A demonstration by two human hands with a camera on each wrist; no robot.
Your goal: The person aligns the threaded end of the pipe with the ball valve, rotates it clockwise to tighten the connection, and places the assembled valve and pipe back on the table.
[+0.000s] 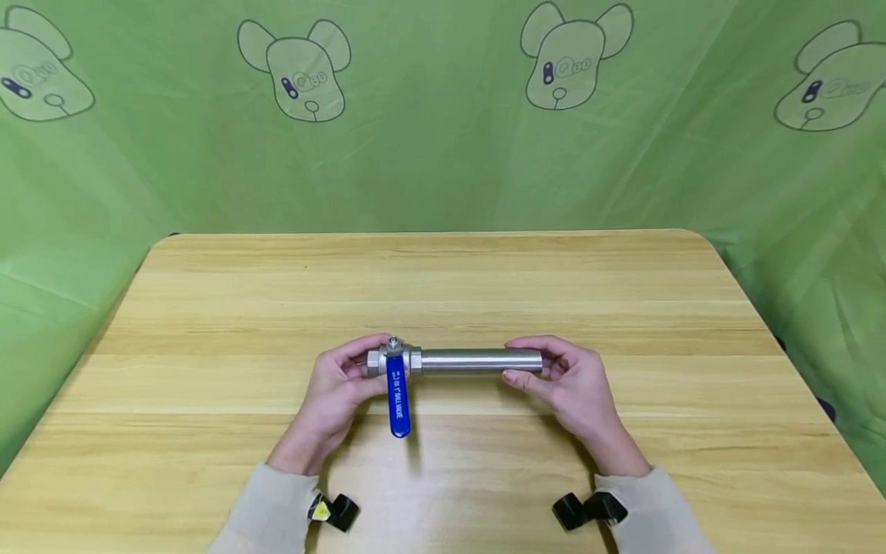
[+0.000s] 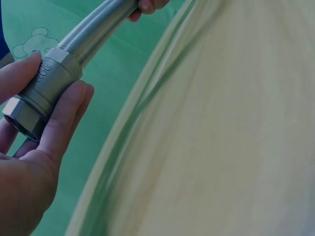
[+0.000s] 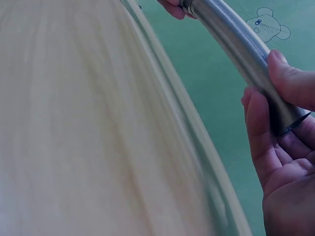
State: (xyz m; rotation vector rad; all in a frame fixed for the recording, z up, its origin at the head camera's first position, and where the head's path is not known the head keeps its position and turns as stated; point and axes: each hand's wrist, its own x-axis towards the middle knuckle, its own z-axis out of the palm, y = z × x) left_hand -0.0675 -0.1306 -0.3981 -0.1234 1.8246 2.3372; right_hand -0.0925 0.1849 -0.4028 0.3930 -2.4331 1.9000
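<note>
A steel ball valve (image 1: 377, 362) with a blue lever handle (image 1: 398, 400) is joined end to end with a straight steel pipe (image 1: 464, 360). My left hand (image 1: 335, 388) holds the valve body between thumb and fingers; in the left wrist view the thumb and fingers lie on opposite sides of the valve (image 2: 47, 88). My right hand (image 1: 577, 388) pinches the free end of the pipe (image 3: 241, 54), its open mouth facing the palm. The lever points toward the person, with printed lettering on it. Above the tabletop, the joined piece lies level between both hands.
The wooden table (image 1: 443, 285) spreads around and below the hands. Green cloth (image 1: 443, 169) with printed bear heads hangs behind it and at both sides. Black camera mounts (image 1: 342, 512) sit at the wrists over the light sleeves (image 1: 266, 512).
</note>
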